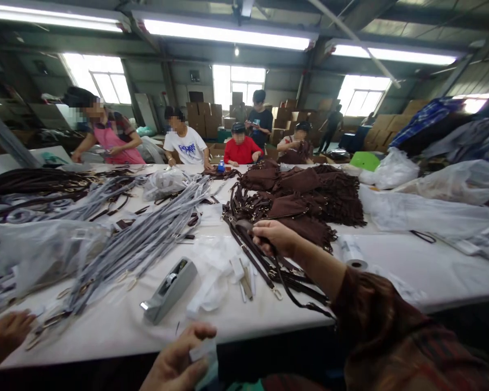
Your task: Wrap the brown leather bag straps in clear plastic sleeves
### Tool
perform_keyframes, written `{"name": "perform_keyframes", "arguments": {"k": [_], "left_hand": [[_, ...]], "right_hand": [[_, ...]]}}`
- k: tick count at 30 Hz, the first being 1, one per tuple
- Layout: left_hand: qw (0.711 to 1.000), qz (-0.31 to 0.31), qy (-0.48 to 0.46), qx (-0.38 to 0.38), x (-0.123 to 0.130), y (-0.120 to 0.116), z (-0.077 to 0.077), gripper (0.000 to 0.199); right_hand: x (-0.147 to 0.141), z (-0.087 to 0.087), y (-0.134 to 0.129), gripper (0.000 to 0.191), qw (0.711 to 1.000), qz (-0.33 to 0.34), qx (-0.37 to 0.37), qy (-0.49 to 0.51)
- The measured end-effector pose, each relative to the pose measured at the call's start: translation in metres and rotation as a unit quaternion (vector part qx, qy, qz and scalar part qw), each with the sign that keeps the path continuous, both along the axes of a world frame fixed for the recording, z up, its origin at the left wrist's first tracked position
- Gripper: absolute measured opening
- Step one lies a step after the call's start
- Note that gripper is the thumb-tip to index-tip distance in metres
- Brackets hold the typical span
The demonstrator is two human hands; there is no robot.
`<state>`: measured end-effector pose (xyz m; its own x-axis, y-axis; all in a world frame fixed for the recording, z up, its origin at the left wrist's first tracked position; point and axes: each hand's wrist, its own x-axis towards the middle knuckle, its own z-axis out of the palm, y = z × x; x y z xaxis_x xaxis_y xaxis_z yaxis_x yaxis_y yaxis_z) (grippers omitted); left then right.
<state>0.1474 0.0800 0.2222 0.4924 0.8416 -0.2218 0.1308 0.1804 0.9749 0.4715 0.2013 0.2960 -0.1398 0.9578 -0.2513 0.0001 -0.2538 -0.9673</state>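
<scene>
Right hand (272, 237) is gripping a long dark-brown strap (284, 283) over the white-covered table (403, 266), beside brown fringed bags (295, 210). Left hand (183, 355) is pinching a translucent whitish sheet (207, 358) near the table edge.

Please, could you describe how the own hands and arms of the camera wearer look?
The right hand and left hand wear no gloves. The right sleeve is loose, dark reddish-brown, with faint checks. No left sleeve is visible.
</scene>
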Motion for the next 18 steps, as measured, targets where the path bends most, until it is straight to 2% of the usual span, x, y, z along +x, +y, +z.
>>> {"name": "perform_keyframes", "arguments": {"k": [2, 5, 7, 9, 12, 14, 16, 18], "left_hand": [[0.996, -0.068, -0.031, 0.055, 0.016, 0.004, 0.007, 0.03], [0.983, -0.141, -0.062, 0.101, 0.042, 0.0, 0.013, 0.028], [0.982, -0.15, -0.063, 0.096, 0.053, -0.009, 0.014, 0.029], [0.986, -0.142, -0.051, 0.072, 0.054, -0.018, 0.013, 0.031], [0.986, -0.145, -0.039, 0.068, 0.039, -0.03, 0.01, 0.029], [0.983, -0.154, -0.029, 0.091, 0.026, -0.035, 0.007, 0.027], [0.984, -0.148, 0.003, 0.103, 0.014, -0.038, 0.005, 0.024], [0.985, -0.137, 0.038, 0.101, 0.001, -0.041, 0.002, 0.023]], "right_hand": [[-0.04, 0.005, -0.036, 0.026, 0.992, -0.016, 0.005, 0.121], [-0.097, -0.003, -0.074, 0.026, 0.972, -0.086, 0.013, 0.22], [-0.125, -0.014, -0.091, 0.025, 0.955, -0.134, 0.013, 0.266], [-0.141, -0.025, -0.106, 0.025, 0.942, -0.151, -0.002, 0.3], [-0.148, -0.037, -0.124, 0.028, 0.935, -0.122, -0.026, 0.333], [-0.143, -0.037, -0.128, 0.028, 0.935, -0.116, -0.017, 0.336], [-0.133, -0.03, -0.124, 0.025, 0.934, -0.138, 0.009, 0.33], [-0.119, -0.015, -0.115, 0.023, 0.926, -0.173, 0.041, 0.332]]}}
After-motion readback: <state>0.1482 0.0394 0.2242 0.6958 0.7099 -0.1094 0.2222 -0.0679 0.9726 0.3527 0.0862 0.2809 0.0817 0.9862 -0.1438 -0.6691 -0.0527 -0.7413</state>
